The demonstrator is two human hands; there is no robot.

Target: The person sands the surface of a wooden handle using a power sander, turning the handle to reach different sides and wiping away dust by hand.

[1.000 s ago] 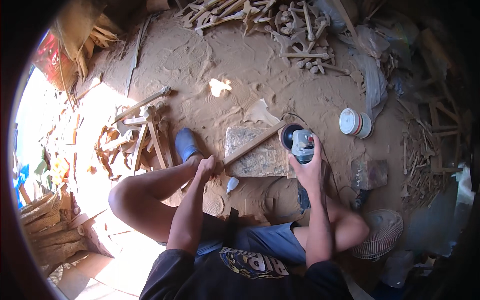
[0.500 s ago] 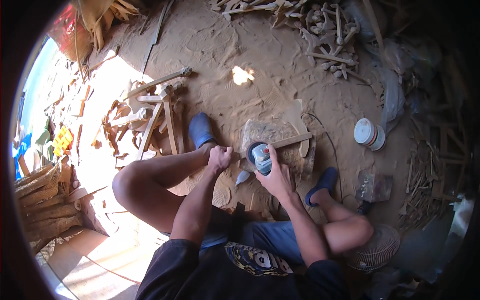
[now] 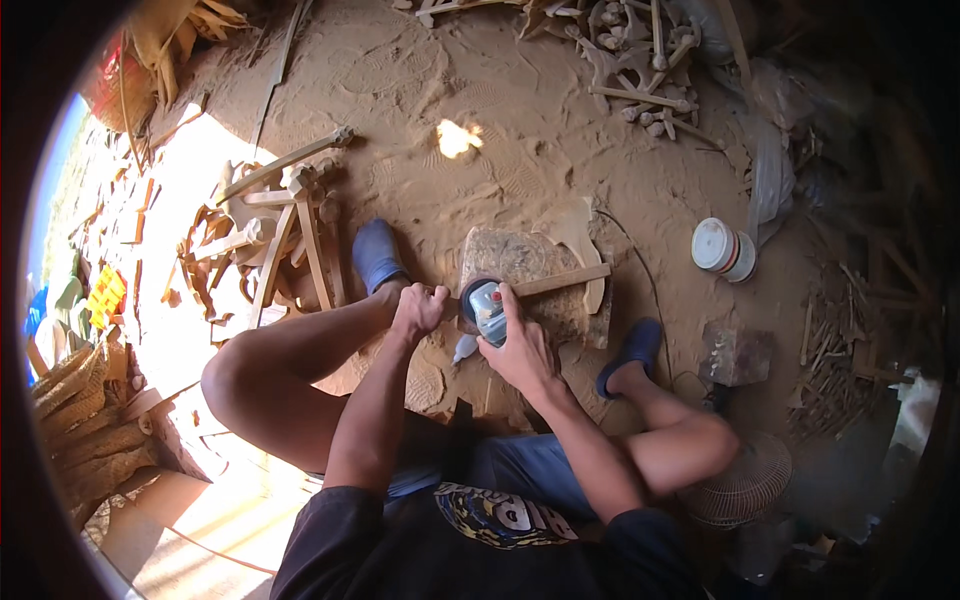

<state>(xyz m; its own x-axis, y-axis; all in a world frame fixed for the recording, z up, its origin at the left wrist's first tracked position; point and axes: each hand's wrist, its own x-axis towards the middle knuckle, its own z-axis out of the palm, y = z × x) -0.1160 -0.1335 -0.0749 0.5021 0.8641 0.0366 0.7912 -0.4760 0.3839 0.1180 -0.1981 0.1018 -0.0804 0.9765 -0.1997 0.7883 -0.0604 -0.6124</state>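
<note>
Right hand (image 3: 522,345) is clamping the angle grinder (image 3: 485,308) over the wooden strip (image 3: 560,281), which is lying across the stone block (image 3: 530,290); left hand (image 3: 420,308) is gripping the strip's near end, steadying it.

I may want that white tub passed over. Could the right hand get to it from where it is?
Probably not freely: the right hand grips the grinder, and the white tub stands apart beyond the wooden stick.
</note>
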